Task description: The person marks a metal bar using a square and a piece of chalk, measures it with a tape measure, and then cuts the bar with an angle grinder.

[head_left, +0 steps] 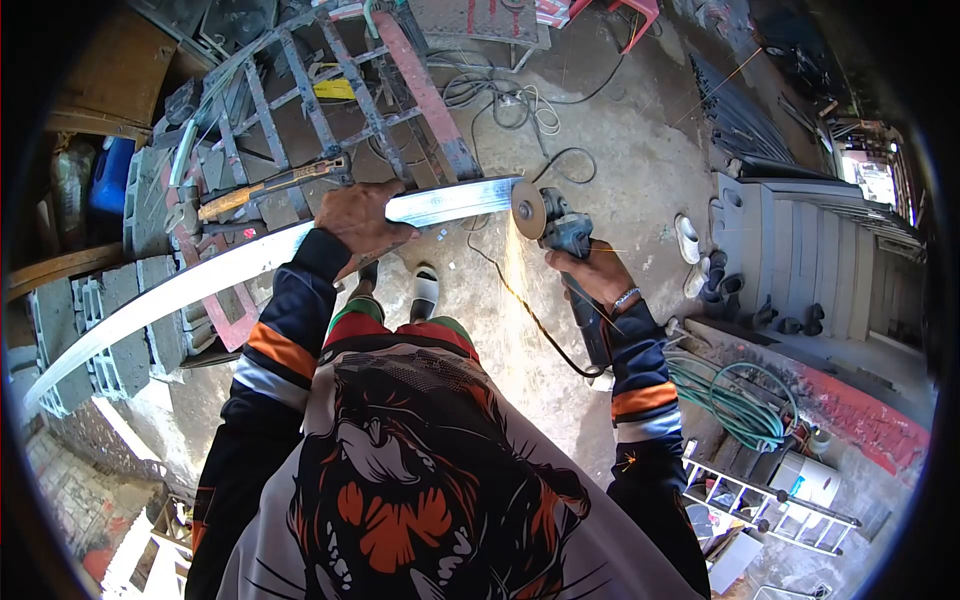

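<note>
Left of frame: concrete blocks (pixel 150 310); a long metal bar (pixel 215 265) crosses them in view, contact unclear, running from the lower left edge to upper centre. Left hand (pixel 364 218), upper centre-left: fingers wrapped over the metal bar near its right end, presumably to steady the portion being worked. Centre: abrasive disc (pixel 528 211) at that end, sparks (pixel 515 290) streaming down the frame. Right of centre: angle grinder (pixel 568 236), its body enclosed by the right hand (pixel 602 275), gripped behind the disc, apparently to keep the fingers clear
</note>
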`<move>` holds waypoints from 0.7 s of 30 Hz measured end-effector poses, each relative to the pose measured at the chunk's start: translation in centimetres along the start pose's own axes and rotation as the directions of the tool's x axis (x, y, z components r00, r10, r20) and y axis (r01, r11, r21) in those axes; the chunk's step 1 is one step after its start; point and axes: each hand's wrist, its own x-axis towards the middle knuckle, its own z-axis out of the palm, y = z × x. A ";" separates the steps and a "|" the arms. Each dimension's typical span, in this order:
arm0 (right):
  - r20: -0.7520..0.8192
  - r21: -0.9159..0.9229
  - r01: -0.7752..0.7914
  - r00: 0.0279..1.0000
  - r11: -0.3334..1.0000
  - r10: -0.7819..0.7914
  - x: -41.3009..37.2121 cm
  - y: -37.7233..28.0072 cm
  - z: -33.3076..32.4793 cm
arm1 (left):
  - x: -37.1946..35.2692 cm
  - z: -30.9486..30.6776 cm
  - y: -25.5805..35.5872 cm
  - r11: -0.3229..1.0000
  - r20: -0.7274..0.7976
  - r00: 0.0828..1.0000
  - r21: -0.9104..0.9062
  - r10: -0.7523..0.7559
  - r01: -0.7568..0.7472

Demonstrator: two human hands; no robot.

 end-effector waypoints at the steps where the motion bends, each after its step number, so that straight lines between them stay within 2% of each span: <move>1: 0.000 -0.001 0.000 1.000 1.000 0.000 -0.1 0.1 0.0 | 0.0 -0.1 0.1 1.000 -0.001 1.000 -0.001 0.000 0.000; 4: -0.013 -0.112 0.079 0.997 0.991 -0.080 -0.3 0.5 0.2 | -0.1 -0.3 0.3 1.000 0.013 1.000 0.009 -0.021 0.021; 6: -0.023 -0.143 -0.055 0.998 0.988 0.052 -0.3 0.8 0.2 | -0.1 -0.1 0.1 1.000 -0.010 1.000 0.001 -0.010 0.010; 15: -0.042 -0.117 -0.094 0.995 0.989 0.090 -0.6 -1.8 -0.1 | -0.2 0.1 0.1 1.000 -0.034 0.999 -0.010 -0.001 0.001; 21: -0.069 -0.143 -0.119 0.991 0.982 0.110 0.1 -1.1 -0.2 | -0.3 -0.1 0.3 1.000 -0.026 1.000 -0.007 0.003 -0.003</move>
